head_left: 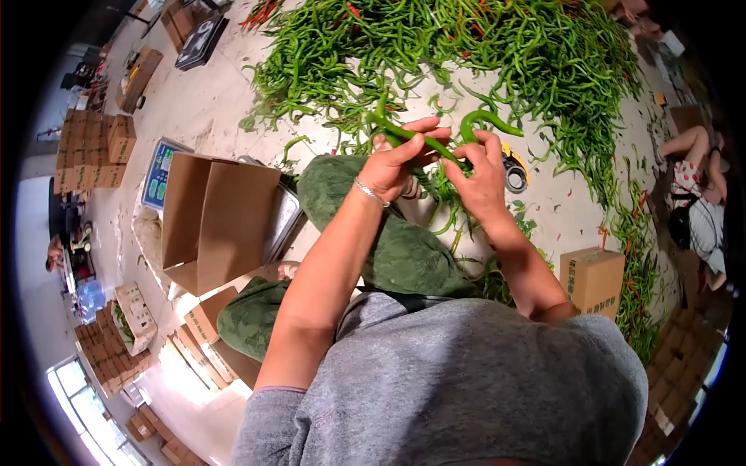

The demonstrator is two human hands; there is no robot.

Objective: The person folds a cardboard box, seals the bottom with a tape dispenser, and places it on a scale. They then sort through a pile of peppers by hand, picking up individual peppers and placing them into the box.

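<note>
Long green peppers (396, 133), held in the middle
The left hand (391, 167), curled partway, grips them between thumb and fingers; the right hand (483, 180), fingers bent in, pinches the right end of one; a curly pepper (489, 116) pokes out by its fingertips; a big pepper pile (350, 62) covers the far floor (559, 208).

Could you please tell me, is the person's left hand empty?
No, the left hand holds green peppers between its thumb and fingers.

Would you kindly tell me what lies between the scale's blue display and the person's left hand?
The head view shows mainly an open cardboard box, then a green-trousered knee near the left hand.
</note>
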